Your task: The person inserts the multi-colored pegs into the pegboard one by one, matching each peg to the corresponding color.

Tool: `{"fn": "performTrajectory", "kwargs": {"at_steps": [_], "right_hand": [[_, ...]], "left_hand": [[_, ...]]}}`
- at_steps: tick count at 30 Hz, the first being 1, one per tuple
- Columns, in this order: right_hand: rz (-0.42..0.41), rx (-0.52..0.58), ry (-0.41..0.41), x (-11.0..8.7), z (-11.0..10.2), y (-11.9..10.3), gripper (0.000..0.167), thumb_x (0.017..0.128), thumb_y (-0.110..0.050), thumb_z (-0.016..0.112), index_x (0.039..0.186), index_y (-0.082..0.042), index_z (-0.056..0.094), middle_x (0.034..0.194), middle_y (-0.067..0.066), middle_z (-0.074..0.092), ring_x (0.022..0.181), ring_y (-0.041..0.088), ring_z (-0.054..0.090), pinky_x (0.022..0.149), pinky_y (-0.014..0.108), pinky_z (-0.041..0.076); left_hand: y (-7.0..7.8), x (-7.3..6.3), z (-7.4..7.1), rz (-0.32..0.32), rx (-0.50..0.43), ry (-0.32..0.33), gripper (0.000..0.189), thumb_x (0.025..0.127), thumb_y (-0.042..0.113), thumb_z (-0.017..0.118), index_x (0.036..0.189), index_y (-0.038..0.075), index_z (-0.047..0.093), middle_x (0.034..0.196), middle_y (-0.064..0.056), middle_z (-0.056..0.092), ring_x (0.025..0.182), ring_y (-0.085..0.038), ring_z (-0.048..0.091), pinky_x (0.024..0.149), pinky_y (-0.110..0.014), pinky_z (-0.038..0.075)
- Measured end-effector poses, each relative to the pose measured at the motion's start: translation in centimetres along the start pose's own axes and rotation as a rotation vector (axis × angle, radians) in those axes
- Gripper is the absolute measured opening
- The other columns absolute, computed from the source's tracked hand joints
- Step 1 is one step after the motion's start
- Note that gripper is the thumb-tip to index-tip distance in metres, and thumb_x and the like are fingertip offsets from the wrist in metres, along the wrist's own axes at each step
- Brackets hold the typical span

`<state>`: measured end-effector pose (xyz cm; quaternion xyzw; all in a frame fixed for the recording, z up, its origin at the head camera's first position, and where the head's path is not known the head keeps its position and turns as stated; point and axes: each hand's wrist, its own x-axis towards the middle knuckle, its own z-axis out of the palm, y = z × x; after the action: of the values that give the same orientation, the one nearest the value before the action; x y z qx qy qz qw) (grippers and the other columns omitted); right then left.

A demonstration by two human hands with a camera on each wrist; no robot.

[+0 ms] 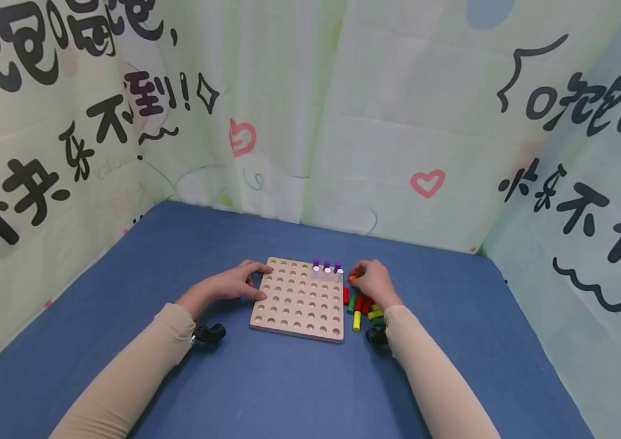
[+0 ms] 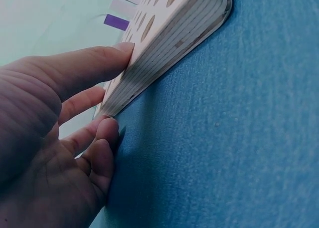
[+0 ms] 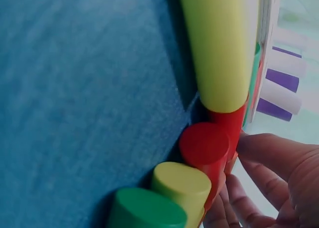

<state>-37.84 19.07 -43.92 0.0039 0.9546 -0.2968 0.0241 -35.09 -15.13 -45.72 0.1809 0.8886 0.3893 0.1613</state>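
A light wooden pegboard with rows of round holes lies on the blue cloth. Purple pegs stand at its back right, with white pegs just in front of them. My left hand rests at the board's left side, thumb and fingertips touching its edge. In the left wrist view the thumb lies straight against the top edge. Beyond the board's right edge, my right hand pinches an orange peg, partly hidden by the fingers.
Beside the board's right edge lie loose pegs: red, yellow and green, several in a cluster under the right wrist. A printed curtain surrounds the blue-covered table at the back and sides.
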Motion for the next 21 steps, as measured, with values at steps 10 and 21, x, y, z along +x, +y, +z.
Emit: {"fn": "performTrajectory", "kwargs": {"at_steps": [10, 21], "right_hand": [[-0.04, -0.067, -0.026, 0.0, -0.2, 0.5, 0.025, 0.096, -0.016, 0.074, 0.117, -0.003, 0.069, 0.116, 0.019, 0.066, 0.095, 0.029, 0.061, 0.084, 0.04, 0.056], [0.027, 0.076, 0.007, -0.1, -0.1, 1.1, 0.021, 0.098, -0.011, 0.069, 0.116, -0.001, 0.067, 0.113, 0.02, 0.067, 0.083, 0.026, 0.062, 0.071, 0.035, 0.056]], "left_hand": [[0.0, -0.1, 0.0, 0.008, 0.0, -0.014, 0.069, 0.096, 0.027, 0.076, 0.156, 0.011, 0.045, 0.148, -0.018, 0.036, 0.089, -0.021, 0.047, 0.077, -0.034, 0.041], [0.0, -0.1, -0.2, 0.008, 0.006, -0.017, 0.069, 0.096, 0.027, 0.075, 0.156, 0.011, 0.045, 0.149, -0.018, 0.036, 0.089, -0.022, 0.047, 0.077, -0.035, 0.041]]}}
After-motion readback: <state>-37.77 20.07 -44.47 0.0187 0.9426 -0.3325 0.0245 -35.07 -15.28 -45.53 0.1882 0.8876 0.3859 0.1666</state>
